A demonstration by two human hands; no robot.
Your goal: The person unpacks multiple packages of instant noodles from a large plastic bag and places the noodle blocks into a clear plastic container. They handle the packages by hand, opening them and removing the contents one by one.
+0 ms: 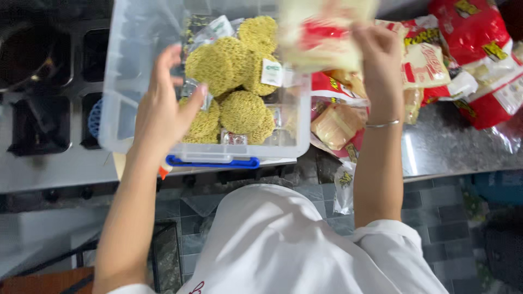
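The person's left hand [163,109] hovers over the near left part of a clear plastic bin [125,81], fingers spread and curved, its grip loose and holding nothing; the fingertips come close to the nearest of the round dried noodle cakes [234,87] without clearly touching it. The cakes are heaped in the middle and right of the bin, with small seasoning sachets [271,72] tucked among them, so the left third of the bin stands bare. A blue latch [212,162] runs along the bin's near rim, which juts slightly past the surface's front edge.

The right hand [378,54] is raised above the bin's far right corner, its grip pinched on a blurred noodle packet [321,32] that hangs over the bin's right wall. A thin bracelet [382,124] circles that wrist.

Right of the bin, the dark stone surface [452,147] is crowded with red and yellow wrappers [479,49], leaving a bare strip only along its near edge. Left of the bin lies a stove top with dark burners [38,117].
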